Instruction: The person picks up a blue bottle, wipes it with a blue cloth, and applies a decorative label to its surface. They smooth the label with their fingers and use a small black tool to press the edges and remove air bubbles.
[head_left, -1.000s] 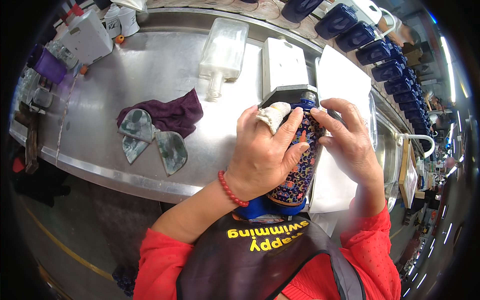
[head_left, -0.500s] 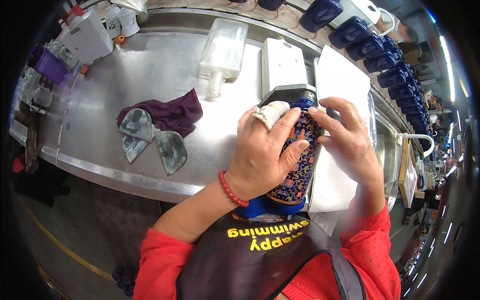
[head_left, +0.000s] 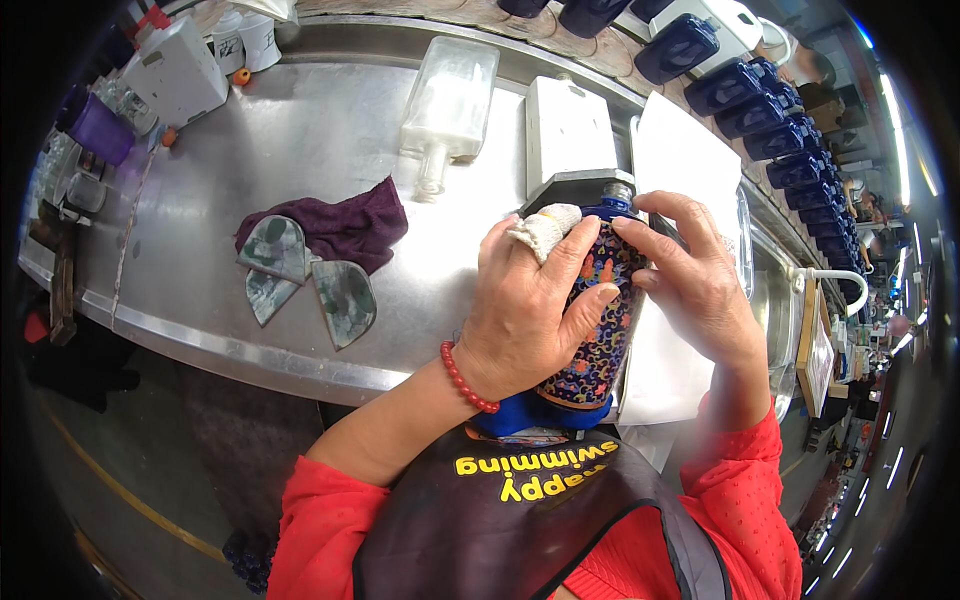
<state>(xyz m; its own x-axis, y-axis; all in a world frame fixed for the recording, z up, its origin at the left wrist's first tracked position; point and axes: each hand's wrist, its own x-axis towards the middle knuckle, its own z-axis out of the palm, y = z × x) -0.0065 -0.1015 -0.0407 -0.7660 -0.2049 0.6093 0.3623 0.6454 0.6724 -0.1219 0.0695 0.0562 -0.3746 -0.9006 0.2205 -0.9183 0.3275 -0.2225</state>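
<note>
A dark blue bottle (head_left: 595,330) with a colourful floral pattern leans, neck away from me, on a dark angled rest below a white block (head_left: 570,130). My left hand (head_left: 525,305), with a red bead bracelet at the wrist, lies along its left side. The thumb is on the patterned face and the forefinger near the shoulder. A bunched off-white cloth (head_left: 545,230) sits at that hand's fingers. My right hand (head_left: 695,275) curls at the upper right edge, forefinger tip on the pattern's top border and thumb against the side. Bright blue material (head_left: 510,412) shows under the bottle's base.
A clear glass bottle (head_left: 452,100) lies on the metal table (head_left: 330,130). Left of my hands are a purple cloth (head_left: 350,225) and several green-grey curved pads (head_left: 343,300). White sheets (head_left: 685,150) lie to the right. Blue bottles (head_left: 745,115) stand in a row beyond.
The row of blue bottles at the back has shifted rightward along its line. My right forefinger has moved slightly left on the bottle's top border; my left hand is almost unchanged.
</note>
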